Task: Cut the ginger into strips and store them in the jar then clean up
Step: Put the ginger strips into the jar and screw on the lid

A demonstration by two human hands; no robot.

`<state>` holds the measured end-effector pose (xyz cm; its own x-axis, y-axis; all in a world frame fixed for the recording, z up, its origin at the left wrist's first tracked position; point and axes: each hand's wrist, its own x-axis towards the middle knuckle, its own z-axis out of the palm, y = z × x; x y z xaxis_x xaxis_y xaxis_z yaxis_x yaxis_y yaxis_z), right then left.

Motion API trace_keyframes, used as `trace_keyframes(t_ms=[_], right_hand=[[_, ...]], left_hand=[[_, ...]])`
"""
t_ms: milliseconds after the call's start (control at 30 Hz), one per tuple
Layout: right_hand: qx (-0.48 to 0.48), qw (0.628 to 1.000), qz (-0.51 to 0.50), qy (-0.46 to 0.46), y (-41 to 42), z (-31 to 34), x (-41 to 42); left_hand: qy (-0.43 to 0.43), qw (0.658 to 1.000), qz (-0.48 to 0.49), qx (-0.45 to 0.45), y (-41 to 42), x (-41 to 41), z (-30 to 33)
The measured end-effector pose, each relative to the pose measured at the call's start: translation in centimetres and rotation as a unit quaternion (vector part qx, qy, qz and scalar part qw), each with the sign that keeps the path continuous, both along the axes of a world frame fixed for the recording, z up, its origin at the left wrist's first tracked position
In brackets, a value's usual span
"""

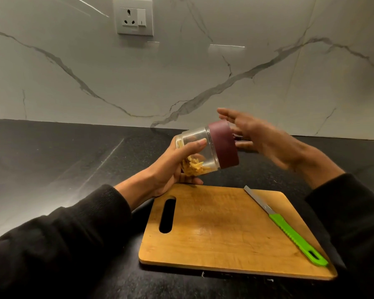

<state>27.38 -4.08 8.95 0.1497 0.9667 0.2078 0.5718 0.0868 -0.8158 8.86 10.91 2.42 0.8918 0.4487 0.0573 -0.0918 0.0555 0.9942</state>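
1. Two hands are up over the black desk (52, 160).
2. Left hand (171, 167) holds the glass jar (200, 152) on its side, thumb on top and fingers curled under it.
3. Ginger strips (194, 167) lie in a yellow pile inside the jar.
4. Dark red lid (224, 145) sits on the jar's mouth.
5. Right hand (266, 139) is flat with straight fingers, just beside the lid; it looks blurry.
6. Green-handled knife (294, 234) lies on the wooden cutting board (214, 229), below the jar.
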Motion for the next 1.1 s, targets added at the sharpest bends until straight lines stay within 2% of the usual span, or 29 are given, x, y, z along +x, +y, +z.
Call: trace_keyframes(t_ms=[67,167,233,333,400,500,567,667,767,1000,1100], right_hand=[[0.006,0.999,0.011,-0.032,-0.1,0.0,-0.1],[-0.007,0.989,-0.102,-0.110,0.1,-0.6,-0.8],[-0.030,0.988,-0.131,-0.072,0.0,-0.6,-0.5],[-0.015,0.999,-0.029,0.005,-0.1,0.0,-0.1],[-0.029,0.999,0.012,-0.017,-0.4,0.3,0.0],[-0.029,0.991,-0.083,-0.104,-0.1,-0.4,-0.4],[-0.044,0.985,-0.124,-0.109,-0.2,-0.7,-0.4],[-0.023,0.996,-0.067,-0.063,-0.1,-0.4,-0.3],[-0.011,0.993,-0.007,-0.117,0.3,-0.8,-0.8],[0.077,0.971,-0.032,-0.224,1.0,-2.9,-1.7],[0.072,0.979,-0.047,-0.182,1.2,-2.8,-2.1]], left_hand=[[-0.001,1.000,-0.007,0.000,0.0,0.0,-0.1],[-0.002,1.000,-0.015,0.014,-0.2,0.2,-0.3],[-0.003,1.000,-0.010,0.011,-0.2,0.3,-0.2],[-0.002,1.000,-0.002,-0.003,-0.1,0.2,-0.1],[-0.001,1.000,-0.005,-0.004,0.0,0.1,-0.2],[-0.002,1.000,-0.008,0.004,-0.2,0.3,-0.3],[-0.004,1.000,0.002,0.001,-0.1,0.3,-0.3],[0.001,1.000,0.001,-0.003,0.0,0.3,-0.2],[0.003,1.000,-0.006,0.003,0.2,0.2,-0.3],[0.000,1.000,-0.031,0.000,0.1,0.2,-0.4],[-0.024,0.999,-0.026,0.012,-0.1,0.2,-0.2]])
